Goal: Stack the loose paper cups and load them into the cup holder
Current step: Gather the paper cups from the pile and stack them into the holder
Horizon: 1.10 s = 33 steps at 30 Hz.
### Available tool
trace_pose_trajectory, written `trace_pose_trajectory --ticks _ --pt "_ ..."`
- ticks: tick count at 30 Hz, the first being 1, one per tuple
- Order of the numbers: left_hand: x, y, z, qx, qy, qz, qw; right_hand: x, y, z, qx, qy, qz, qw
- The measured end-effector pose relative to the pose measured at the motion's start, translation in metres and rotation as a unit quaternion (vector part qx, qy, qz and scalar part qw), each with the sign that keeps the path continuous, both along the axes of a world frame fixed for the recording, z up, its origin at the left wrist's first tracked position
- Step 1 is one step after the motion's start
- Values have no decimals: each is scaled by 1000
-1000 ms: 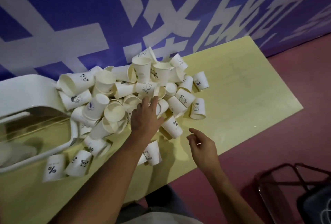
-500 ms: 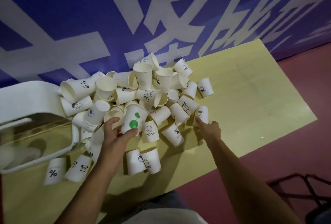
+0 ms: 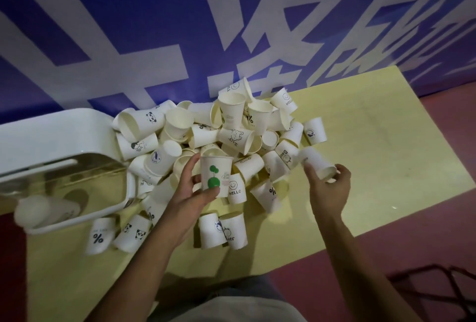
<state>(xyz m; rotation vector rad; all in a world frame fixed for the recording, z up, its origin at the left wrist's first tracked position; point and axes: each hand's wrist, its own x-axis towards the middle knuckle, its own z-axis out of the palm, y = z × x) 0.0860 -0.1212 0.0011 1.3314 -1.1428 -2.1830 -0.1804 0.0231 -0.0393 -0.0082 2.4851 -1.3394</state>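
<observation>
The pile [image 3: 231,131] of loose paper cups fills the middle of the yellow worktop [image 3: 381,141], packed against the blue banner [image 3: 128,25] behind. To its left, the white holder [image 3: 64,138] lies touching the pile, with a pale cup shape [image 3: 41,209] showing through its clear side. The worktop's right half is bare out to its right and front edges, with red floor [image 3: 425,231] beyond. Near the front edge stand a "%" cup [image 3: 99,235], a panda cup [image 3: 134,230] and a touching pair [image 3: 222,230].

The left hand [image 3: 192,190] grips a green-print cup [image 3: 215,176] upright, mouth up, thumb and fingers curled round its wall, at the pile's near side. The right hand [image 3: 328,187] holds a plain cup [image 3: 318,163] on its side at the pile's right fringe, over bare worktop; it is blurred.

Legible print: "HELLO" under a smiley on a cup [image 3: 235,189] just right of the green one, "HELLO" again at the back [image 3: 287,100], and "%" on a tipped cup [image 3: 270,193]. The banner's large white characters are cut off.
</observation>
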Motion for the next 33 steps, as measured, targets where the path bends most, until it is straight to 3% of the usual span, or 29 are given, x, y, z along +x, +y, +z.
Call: trace_pose_trajectory --ticks 5,18,25,33 --pt "15 1 6 -32 33 7 999 61 -30 49 -96 -8 110 989" --pt "201 -31 15 -117 0 93 989 254 -98 67 -108 -12 387 916" --pt "313 -51 11 -175 -46 133 974 354 -134 54 -106 -37 451 885" --pt "384 -77 -12 -316 -151 160 923 416 -161 46 -88 -55 478 872"
